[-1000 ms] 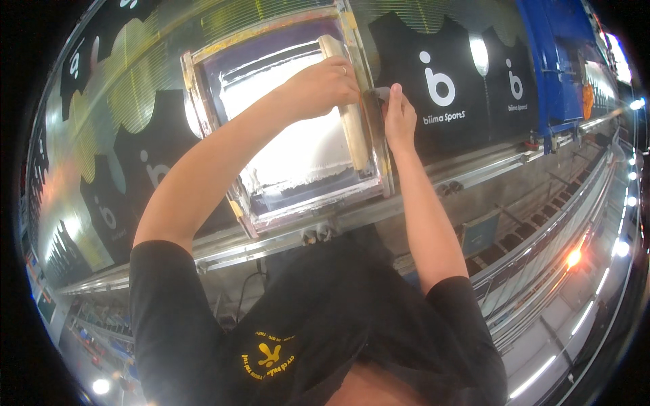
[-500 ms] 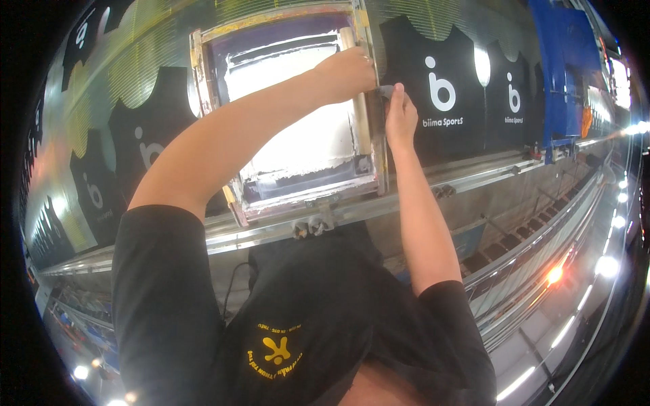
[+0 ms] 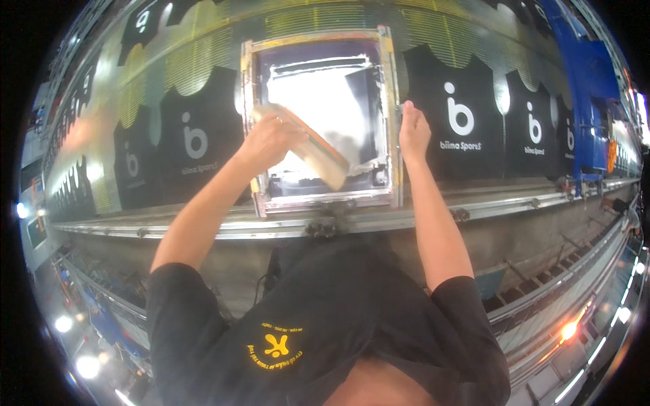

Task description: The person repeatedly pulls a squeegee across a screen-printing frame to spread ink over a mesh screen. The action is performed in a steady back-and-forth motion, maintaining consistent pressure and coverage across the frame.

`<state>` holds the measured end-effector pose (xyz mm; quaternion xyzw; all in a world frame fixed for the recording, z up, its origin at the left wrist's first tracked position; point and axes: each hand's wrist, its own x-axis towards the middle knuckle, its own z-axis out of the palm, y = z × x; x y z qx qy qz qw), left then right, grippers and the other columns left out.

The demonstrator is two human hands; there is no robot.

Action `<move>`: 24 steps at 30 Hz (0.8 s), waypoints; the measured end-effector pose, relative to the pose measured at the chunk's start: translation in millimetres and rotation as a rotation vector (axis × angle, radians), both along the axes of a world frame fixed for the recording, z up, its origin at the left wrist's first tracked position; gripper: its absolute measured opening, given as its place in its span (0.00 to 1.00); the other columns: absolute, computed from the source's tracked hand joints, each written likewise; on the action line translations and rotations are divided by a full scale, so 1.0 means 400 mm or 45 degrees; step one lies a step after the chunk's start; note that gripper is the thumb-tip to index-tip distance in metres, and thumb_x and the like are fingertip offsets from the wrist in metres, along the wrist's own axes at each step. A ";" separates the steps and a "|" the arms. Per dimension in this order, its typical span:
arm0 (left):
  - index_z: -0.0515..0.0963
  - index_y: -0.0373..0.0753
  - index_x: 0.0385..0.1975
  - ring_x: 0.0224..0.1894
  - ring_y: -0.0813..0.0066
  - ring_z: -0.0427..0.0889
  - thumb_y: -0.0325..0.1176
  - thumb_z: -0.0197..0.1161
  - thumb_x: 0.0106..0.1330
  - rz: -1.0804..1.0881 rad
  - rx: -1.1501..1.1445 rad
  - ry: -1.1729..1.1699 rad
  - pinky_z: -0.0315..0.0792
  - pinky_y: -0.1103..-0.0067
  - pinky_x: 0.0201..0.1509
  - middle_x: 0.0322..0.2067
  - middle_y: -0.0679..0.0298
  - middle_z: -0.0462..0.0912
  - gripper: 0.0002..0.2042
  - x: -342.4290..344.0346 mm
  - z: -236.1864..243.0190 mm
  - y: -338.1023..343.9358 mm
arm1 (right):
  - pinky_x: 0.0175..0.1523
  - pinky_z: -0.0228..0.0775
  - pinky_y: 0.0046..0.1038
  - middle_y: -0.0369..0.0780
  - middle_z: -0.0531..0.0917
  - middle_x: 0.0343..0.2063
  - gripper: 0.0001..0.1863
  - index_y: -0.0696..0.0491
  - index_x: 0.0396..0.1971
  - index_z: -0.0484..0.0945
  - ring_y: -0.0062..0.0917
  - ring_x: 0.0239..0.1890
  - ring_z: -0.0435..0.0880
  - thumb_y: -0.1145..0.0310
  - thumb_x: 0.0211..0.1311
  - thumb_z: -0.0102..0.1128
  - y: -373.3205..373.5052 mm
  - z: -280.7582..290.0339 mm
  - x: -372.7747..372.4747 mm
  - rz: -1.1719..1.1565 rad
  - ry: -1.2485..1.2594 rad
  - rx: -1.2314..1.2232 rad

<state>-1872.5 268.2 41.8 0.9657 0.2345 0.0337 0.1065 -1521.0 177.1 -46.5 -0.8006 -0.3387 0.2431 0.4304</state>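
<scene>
My left hand (image 3: 269,141) is closed round a long squeegee (image 3: 318,154) with a pale blade and a brownish stripe. The squeegee slants over the left and lower part of a screen-printing frame (image 3: 389,71), slightly blurred by motion. White ink (image 3: 313,89) covers most of the mesh inside the frame. At the frame's right side my right hand (image 3: 414,134) is closed on its edge, fingers pointing away from me. What exactly sits under those fingers is partly hidden.
Black cut fabric pieces (image 3: 467,74) with white printed logos lie flat on both sides of the frame. A metal rail (image 3: 433,203) runs along the near table edge. Blue machinery (image 3: 596,88) stands at the right.
My left hand has moved from the frame's right side to its left, and the squeegee now shows angled across the ink. My right hand stays by the frame's right edge. The view has shifted.
</scene>
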 end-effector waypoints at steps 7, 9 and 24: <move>0.90 0.47 0.46 0.42 0.54 0.86 0.33 0.73 0.63 0.400 -0.020 -0.032 0.79 0.60 0.51 0.36 0.62 0.91 0.12 0.104 0.008 0.133 | 0.56 0.77 0.39 0.50 0.91 0.41 0.35 0.60 0.47 0.86 0.42 0.46 0.90 0.37 0.78 0.58 -0.005 -0.011 0.003 -0.002 -0.012 -0.041; 0.90 0.48 0.45 0.43 0.52 0.87 0.35 0.73 0.63 0.382 -0.007 -0.048 0.80 0.59 0.51 0.38 0.60 0.91 0.11 0.153 -0.015 0.231 | 0.55 0.77 0.38 0.49 0.91 0.40 0.34 0.61 0.46 0.86 0.41 0.45 0.90 0.37 0.78 0.59 -0.006 -0.014 0.006 -0.006 -0.071 -0.023; 0.91 0.41 0.38 0.39 0.56 0.92 0.62 0.70 0.68 0.616 -0.325 0.448 0.85 0.61 0.48 0.30 0.57 0.92 0.25 0.091 -0.031 0.399 | 0.69 0.71 0.43 0.46 0.90 0.50 0.32 0.58 0.50 0.88 0.43 0.58 0.85 0.42 0.63 0.76 0.338 0.157 -0.022 0.870 -0.966 0.430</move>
